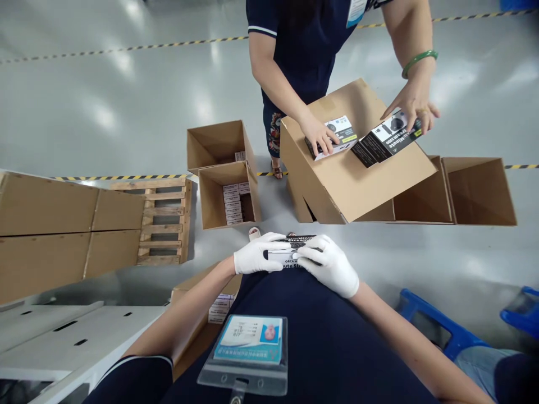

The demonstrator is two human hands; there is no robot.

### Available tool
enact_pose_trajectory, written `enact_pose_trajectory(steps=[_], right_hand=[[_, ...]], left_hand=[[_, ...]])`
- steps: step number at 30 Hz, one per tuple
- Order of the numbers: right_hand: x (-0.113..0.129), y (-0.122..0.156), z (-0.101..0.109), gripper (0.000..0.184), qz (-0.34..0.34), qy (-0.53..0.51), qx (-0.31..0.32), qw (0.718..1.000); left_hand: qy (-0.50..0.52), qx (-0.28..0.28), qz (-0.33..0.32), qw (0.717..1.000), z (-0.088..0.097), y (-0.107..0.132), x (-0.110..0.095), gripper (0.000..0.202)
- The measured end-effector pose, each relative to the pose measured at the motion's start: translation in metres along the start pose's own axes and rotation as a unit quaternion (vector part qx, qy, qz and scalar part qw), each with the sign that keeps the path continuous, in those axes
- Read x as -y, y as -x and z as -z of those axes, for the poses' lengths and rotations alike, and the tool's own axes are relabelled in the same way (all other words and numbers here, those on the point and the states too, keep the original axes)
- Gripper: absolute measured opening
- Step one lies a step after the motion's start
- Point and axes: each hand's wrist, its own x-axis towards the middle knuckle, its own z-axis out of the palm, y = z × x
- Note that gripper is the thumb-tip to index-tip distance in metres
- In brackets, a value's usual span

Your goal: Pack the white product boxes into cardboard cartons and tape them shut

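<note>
Both my hands wear white gloves and meet close to my body. My left hand (256, 254) and my right hand (330, 264) are each wrapped round one small black and white product box (289, 251), held between them. Its far ends are covered by my fingers. Opposite me stands a co-worker, whose hands hold two similar small boxes (342, 134) (389, 137) on top of a tilted cardboard carton (349, 168).
Two open cartons (219, 185) on the floor hold stacked small boxes. A wooden pallet (162, 219) lies beside large closed cartons (50, 224) at left. Empty open cartons (475, 191) sit at right. Another carton (202, 303) with small boxes is by my left arm. Blue crate edges (438, 322) show lower right.
</note>
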Motion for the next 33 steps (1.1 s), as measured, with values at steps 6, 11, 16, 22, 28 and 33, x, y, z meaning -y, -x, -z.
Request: enact_pose_trajectory(steps=[6,11,16,22,28,33], right_hand=[[0.000,0.003,0.002,0.012,0.018,0.016,0.023,0.999],[0.000,0.003,0.003,0.012,0.011,0.017,0.028,0.999],[0.003,0.000,0.005,0.015,0.005,0.028,0.045,0.999],[0.004,0.002,0.004,0.019,-0.002,0.051,0.054,0.997],[0.003,-0.007,0.009,0.015,-0.119,-0.044,0.073,0.989],[-0.024,-0.037,0.020,0.026,-0.181,-0.113,0.209,0.954]], left_hand=[[0.022,-0.014,0.002,1.000,0.000,0.001,0.000,0.061],[0.037,-0.011,0.002,0.999,0.000,0.001,0.000,0.062],[0.034,-0.009,-0.003,0.999,-0.001,0.000,0.002,0.062],[0.027,-0.005,-0.007,1.000,0.001,-0.001,-0.001,0.060],[0.020,0.012,-0.012,1.000,0.005,-0.006,-0.007,0.059],[0.020,0.021,-0.031,0.999,0.003,-0.010,-0.003,0.058]])
